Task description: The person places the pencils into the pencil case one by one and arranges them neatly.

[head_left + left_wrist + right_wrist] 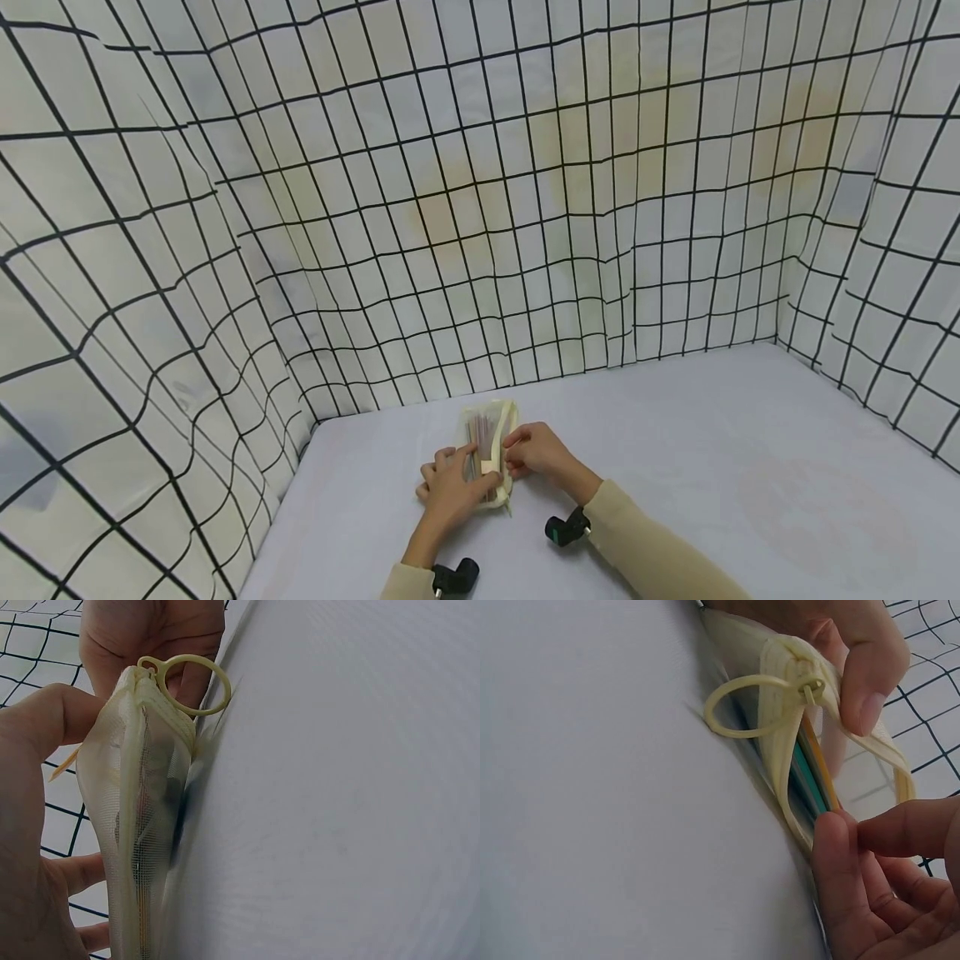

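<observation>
A cream mesh zip pouch (504,408) rests on the white table with its zip partly undone. Slim coloured pencils (810,766), among them green and orange ones, show through its opening. My left hand (453,487) grips the pouch's near end, the thumb close by the zip's slider. From that slider hangs a cream ring pull (223,688). My right hand (543,452) is at the right side of the pouch; in the right wrist view its thumb and finger pinch at the opening's edge, overlapping the pencils' ends. What lies between those fingertips is hidden.
The white table (675,433) extends to the right of the pouch. A white cloth wall with a black grid (480,250) encloses the back and both sides. Black wrist cameras (567,528) hang from both beige sleeves (645,542).
</observation>
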A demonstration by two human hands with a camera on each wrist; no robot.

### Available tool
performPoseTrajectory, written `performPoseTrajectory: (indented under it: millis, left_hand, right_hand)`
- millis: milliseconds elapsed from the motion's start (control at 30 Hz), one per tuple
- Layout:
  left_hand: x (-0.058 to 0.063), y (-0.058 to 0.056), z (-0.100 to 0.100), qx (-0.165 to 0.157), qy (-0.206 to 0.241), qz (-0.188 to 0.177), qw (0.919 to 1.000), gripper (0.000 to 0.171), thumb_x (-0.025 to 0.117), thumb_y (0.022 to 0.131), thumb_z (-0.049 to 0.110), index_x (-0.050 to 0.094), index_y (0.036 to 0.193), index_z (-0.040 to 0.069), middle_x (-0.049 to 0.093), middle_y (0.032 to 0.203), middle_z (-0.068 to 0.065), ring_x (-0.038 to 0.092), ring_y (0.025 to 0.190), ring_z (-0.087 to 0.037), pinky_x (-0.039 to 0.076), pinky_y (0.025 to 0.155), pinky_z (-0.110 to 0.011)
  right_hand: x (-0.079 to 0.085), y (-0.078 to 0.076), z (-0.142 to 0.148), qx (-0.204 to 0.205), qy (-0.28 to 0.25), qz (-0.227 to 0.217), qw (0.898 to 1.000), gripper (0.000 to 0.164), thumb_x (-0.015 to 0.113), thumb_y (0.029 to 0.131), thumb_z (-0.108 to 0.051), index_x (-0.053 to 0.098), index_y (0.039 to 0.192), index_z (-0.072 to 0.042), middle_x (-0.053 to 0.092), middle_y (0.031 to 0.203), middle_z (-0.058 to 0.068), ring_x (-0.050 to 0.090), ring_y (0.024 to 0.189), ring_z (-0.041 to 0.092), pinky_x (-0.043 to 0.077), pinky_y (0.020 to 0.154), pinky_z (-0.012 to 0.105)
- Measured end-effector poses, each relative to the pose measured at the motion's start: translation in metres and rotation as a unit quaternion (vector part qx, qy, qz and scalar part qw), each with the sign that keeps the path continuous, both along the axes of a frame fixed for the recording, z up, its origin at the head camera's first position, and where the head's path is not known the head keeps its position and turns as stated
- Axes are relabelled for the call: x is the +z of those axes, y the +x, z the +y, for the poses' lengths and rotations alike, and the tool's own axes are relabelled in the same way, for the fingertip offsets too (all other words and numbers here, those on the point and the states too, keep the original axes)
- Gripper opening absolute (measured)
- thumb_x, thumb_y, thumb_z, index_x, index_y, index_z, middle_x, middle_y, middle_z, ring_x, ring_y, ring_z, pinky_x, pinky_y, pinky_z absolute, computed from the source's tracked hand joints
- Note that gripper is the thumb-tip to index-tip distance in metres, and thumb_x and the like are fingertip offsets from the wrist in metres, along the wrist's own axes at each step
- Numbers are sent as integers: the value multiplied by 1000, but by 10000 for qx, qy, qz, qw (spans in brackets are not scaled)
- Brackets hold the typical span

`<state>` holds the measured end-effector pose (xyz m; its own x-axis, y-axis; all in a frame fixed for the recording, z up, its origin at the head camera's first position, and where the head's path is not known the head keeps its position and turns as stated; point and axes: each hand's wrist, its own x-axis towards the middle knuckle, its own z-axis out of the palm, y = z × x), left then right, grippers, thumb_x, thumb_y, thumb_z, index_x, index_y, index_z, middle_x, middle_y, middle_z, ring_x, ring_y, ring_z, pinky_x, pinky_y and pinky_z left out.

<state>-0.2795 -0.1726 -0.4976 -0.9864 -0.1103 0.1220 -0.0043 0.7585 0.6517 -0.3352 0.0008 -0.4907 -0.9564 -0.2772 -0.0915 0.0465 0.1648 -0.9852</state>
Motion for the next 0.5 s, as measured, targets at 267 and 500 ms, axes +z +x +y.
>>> performPoseTrajectory:
  millis: [267, 500]
  left_hand:
    - [2, 1, 0, -12, -22, -32, 10000, 78, 76, 76, 52, 57, 145, 21, 40, 149, -18, 31, 123, -41, 23, 88, -60]
    - [1, 2, -1, -29, 7, 10, 10000, 79, 76, 75, 55, 57, 145, 22, 40, 150, -18, 31, 125, -41, 23, 89, -61]
  right_hand:
    - [8, -6, 11, -102, 466, 262, 9985, 16, 66, 87, 0, 69, 102, 3, 69, 81, 9, 66, 65, 15, 56, 60, 29]
    - [21, -12, 27, -203, 1026, 333, 9940, 19, 65, 92, -8, 69, 108, 0, 71, 86, 8, 67, 72, 18, 55, 62, 30]
